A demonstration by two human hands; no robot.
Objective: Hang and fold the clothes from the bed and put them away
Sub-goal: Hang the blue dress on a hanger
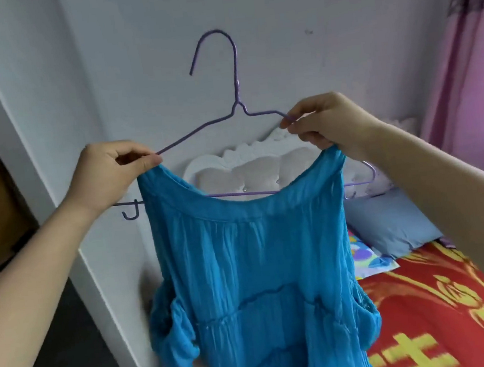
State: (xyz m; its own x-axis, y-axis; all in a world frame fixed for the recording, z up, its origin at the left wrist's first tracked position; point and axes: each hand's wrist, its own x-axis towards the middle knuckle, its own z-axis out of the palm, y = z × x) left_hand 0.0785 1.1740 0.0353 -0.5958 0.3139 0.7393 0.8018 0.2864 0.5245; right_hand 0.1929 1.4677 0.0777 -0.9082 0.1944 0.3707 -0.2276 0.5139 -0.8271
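Note:
A bright blue crinkled garment [253,271] with a wide neckline hangs in front of me, held up at chest height. A purple wire hanger [237,94] stands upright behind its neckline, hook at the top, lower bar showing through the neck opening. My left hand [108,173] pinches the left shoulder of the garment together with the hanger's left arm. My right hand [327,123] pinches the right shoulder and the hanger's right arm. The garment's short sleeves droop at both sides.
A bed with a red and yellow patterned blanket [444,305] lies at the right, with a blue pillow [388,221] and a white tufted headboard [262,163] against the wall. Pink curtains [466,55] hang at the far right. A white door frame [36,145] runs down the left.

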